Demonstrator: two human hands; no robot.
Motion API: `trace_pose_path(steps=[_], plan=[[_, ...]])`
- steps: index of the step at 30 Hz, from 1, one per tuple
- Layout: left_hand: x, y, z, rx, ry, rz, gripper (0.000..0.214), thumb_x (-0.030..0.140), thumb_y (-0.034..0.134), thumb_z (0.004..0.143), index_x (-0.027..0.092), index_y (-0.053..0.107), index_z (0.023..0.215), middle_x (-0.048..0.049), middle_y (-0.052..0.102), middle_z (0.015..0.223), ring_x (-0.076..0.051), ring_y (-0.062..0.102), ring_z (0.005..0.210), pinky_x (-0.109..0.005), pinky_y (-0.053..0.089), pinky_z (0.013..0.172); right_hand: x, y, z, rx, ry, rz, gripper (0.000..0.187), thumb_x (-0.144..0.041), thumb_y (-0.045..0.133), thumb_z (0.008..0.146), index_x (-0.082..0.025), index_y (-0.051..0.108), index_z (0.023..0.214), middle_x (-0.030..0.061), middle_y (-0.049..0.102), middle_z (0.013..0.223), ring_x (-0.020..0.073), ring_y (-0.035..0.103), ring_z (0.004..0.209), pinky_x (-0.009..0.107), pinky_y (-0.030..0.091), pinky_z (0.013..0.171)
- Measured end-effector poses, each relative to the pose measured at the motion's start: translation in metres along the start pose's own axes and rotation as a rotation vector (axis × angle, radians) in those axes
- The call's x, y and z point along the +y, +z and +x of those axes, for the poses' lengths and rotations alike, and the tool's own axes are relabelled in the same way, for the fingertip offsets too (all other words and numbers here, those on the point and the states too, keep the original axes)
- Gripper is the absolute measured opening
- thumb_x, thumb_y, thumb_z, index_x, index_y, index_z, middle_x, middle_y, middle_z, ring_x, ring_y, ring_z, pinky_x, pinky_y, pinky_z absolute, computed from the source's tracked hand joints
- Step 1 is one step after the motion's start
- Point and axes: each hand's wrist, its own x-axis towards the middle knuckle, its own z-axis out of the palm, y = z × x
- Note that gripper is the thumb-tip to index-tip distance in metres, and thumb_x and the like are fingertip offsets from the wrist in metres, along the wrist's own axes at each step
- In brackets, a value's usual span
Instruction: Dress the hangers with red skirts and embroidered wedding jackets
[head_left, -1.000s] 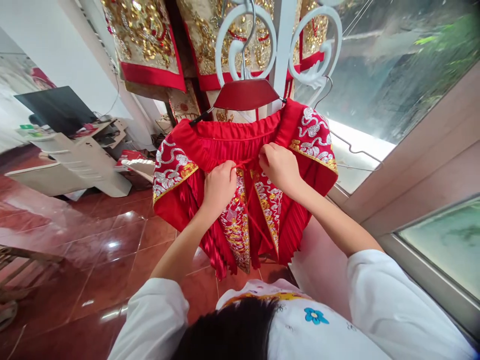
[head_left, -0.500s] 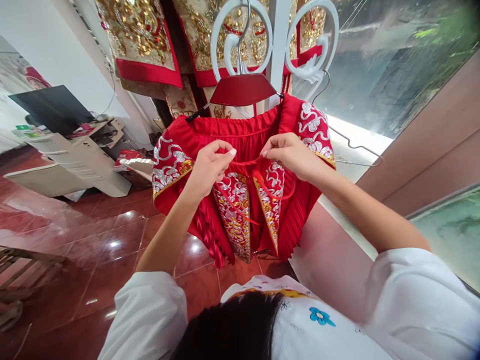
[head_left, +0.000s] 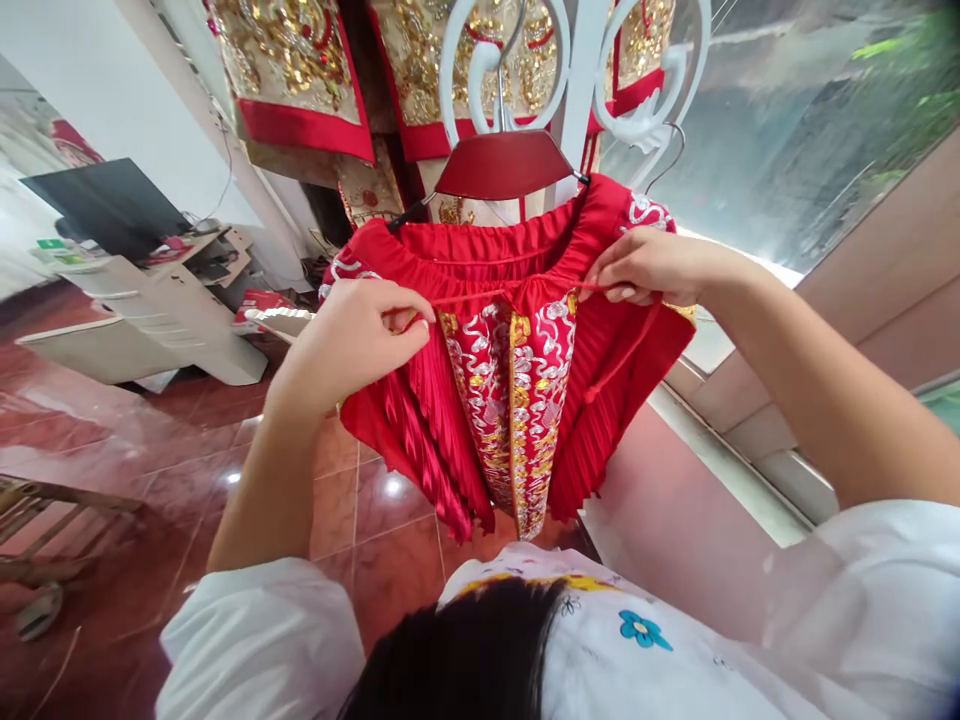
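Looks like the tightening step: pinches one end of the thin red cord [head_left: 487, 293] in the left hand [head_left: 360, 335], closed narrow on it, and the other end in the right hand [head_left: 645, 265], closed on it likewise, with the line pulled taut from one hand to the other across the waist of the red pleated skirt [head_left: 450, 440]. Hangs just beyond both hands from a red hanger [head_left: 502, 165] hooked on a white scrolled rack [head_left: 559, 60], embroidered panel straight down between the hands, loose cord tail dropping below the right hand. Calls next, by the look of it, for crossing the two ends without slackening, and for an even pull on both sides to avoid bunching the gathered waist. Below the hands, glossy red floor tiles [head_left: 150, 450], nothing under the skirt to rest it on. Well off to the left of the left hand, a white worktop [head_left: 157, 320] with a dark monitor [head_left: 105, 205]; above the hands, gold-embroidered garments [head_left: 292, 60] with red hems; right of the right hand, a large window [head_left: 787, 130].
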Motion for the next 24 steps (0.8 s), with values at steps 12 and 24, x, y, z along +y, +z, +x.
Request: trace_pose_path(steps=[12,24], plan=[[0.017,0.073,0.050,0.398,-0.029,-0.421,0.010,0.021,0.069,0.073,0.015,0.064,0.067,0.0009,0.058,0.066,-0.008,0.047,0.056,-0.024,0.036,0.054,-0.024,0.058,0.011,0.283,-0.578,-0.141,0.015,-0.025,0.065,0.073,-0.011,0.067,0.074,0.0003,0.057,0.060,0.0076,0.045,0.057,0.022,0.034,0.053],[0.015,0.077,0.051,0.191,0.006,-0.379,0.007,0.011,0.061,0.072,0.015,0.059,0.067,0.0015,0.053,0.064,-0.007,0.043,0.055,-0.022,0.036,0.054,0.005,0.074,0.025,0.538,-0.867,-0.664,0.035,-0.029,0.032,0.096,-0.017,0.061,0.081,0.0049,0.052,0.076,0.0111,0.047,0.070,0.024,0.036,0.066]])
